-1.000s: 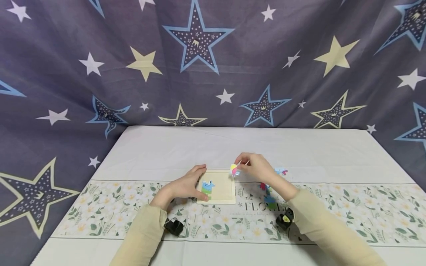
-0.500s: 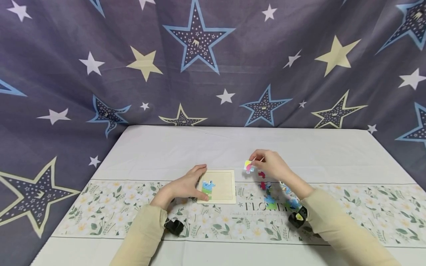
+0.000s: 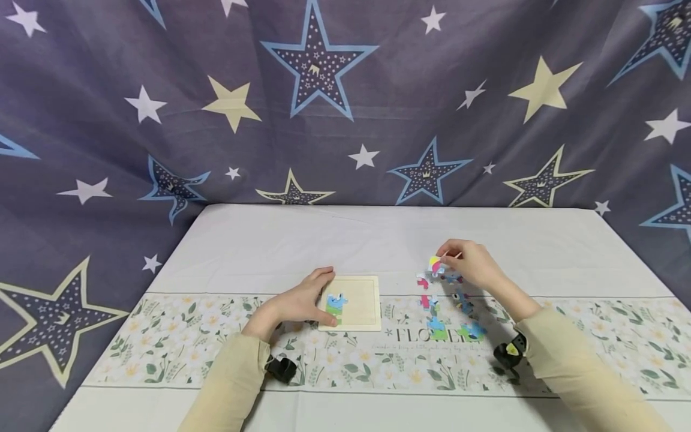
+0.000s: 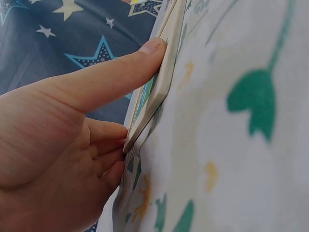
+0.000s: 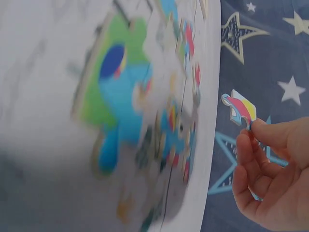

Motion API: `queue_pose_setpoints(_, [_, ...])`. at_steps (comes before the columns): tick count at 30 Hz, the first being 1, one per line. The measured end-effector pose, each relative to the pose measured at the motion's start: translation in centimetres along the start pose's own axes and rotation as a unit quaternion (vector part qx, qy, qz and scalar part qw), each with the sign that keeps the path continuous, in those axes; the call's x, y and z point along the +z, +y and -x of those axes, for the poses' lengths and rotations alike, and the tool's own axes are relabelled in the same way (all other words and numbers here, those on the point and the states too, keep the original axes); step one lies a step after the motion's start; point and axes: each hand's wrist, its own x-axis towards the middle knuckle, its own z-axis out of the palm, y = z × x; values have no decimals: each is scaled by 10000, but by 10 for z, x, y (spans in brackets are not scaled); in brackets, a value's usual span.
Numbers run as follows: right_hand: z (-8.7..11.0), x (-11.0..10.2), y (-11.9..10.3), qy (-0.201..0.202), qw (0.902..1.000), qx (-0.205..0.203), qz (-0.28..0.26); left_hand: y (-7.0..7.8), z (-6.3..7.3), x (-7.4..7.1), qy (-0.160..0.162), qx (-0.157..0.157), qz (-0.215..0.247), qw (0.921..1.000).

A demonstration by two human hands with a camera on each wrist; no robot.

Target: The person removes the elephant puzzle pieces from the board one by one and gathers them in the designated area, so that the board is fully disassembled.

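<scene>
My left hand (image 3: 301, 301) holds the left side of a pale wooden puzzle tray (image 3: 360, 305), the thumb on its near rim and the fingers along its outer edge. In the left wrist view the thumb lies over the tray's rim (image 4: 164, 79). Blue and green puzzle pieces (image 3: 335, 302) fill part of the tray's left side. To the right, my right hand (image 3: 477, 265) pinches a yellow, pink and light blue jigsaw piece (image 3: 435, 264) above the table. The right wrist view shows this piece (image 5: 244, 107) between thumb and fingertips.
Several loose pieces lie right of the tray, among them a red one (image 3: 423, 282), a blue-green one (image 3: 436, 327) and another blue-green one (image 3: 474, 331). A floral runner (image 3: 216, 360) crosses the white tablecloth (image 3: 281, 240). A star-patterned curtain (image 3: 345, 138) stands behind.
My right hand has carried the pinched piece rightward, from over the tray's far right corner to above the loose pieces. The left hand has stayed at the tray.
</scene>
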Motion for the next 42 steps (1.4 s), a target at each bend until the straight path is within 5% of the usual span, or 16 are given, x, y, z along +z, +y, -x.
queue_pose_setpoints(23, [13,-31,51,-60,9979,357,534,3,3,2,262,6,-112,9996])
queue_pose_setpoints(42, [15,-29,69,-300,9967,478,578,0,8,2,178,-86,25,9998])
